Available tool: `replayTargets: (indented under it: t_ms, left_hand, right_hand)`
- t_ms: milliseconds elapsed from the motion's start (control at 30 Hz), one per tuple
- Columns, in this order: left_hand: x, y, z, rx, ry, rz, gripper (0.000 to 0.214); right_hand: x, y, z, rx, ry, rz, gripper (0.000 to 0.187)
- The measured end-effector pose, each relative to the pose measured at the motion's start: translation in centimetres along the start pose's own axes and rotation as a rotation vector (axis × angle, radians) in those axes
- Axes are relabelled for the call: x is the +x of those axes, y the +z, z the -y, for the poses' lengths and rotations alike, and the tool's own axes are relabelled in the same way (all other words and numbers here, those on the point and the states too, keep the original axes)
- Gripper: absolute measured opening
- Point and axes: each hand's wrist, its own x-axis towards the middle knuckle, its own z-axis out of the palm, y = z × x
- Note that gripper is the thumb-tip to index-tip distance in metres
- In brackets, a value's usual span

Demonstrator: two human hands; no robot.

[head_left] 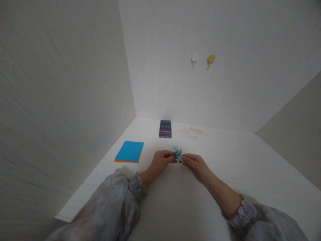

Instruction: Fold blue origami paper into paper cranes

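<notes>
A small folded blue paper figure [178,154] is held between both my hands just above the white table [225,160]. My left hand [162,160], with a ring on one finger, pinches its left side. My right hand [197,164] pinches its lower right part. The fingers of both hands are closed on the paper. Both arms wear loose grey sleeves with gathered cuffs.
A stack of coloured paper [129,152], blue on top and orange beneath, lies to the left. A dark phone [165,129] lies at the back near the wall. Two wall hooks, one white [195,58] and one yellow [211,59]. Walls close the left and back sides.
</notes>
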Motion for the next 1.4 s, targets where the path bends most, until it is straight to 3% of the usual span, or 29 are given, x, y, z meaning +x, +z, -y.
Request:
replayTargets:
  t_ms: [233,533,867,1100,1267,1400]
  left_hand:
    - [0.07,0.22,0.15,0.002,-0.008,-0.036,0.013]
    - [-0.19,0.40,-0.11,0.003,0.029,-0.009,0.014]
    - [-0.36,0.34,-0.24,0.042,0.016,-0.036,0.014]
    - [-0.08,0.17,0.21,0.073,0.030,-0.041,0.014]
    - [0.22,-0.18,0.54,0.066,0.044,-0.050,0.016]
    - [0.19,-0.22,0.46,0.087,0.026,-0.061,0.016]
  right_hand:
    - [0.25,0.05,-0.44,0.062,0.052,-0.036,0.023]
    - [0.21,-0.03,-0.13,0.185,0.056,0.033,0.016]
    - [0.10,0.06,0.15,0.153,0.043,0.052,0.013]
    - [0.20,0.07,-0.03,0.104,0.044,0.025,0.019]
    - [0.25,-0.04,-0.21,0.047,0.084,-0.016,0.012]
    - [0.03,0.09,0.17,0.081,0.106,0.048,0.014]
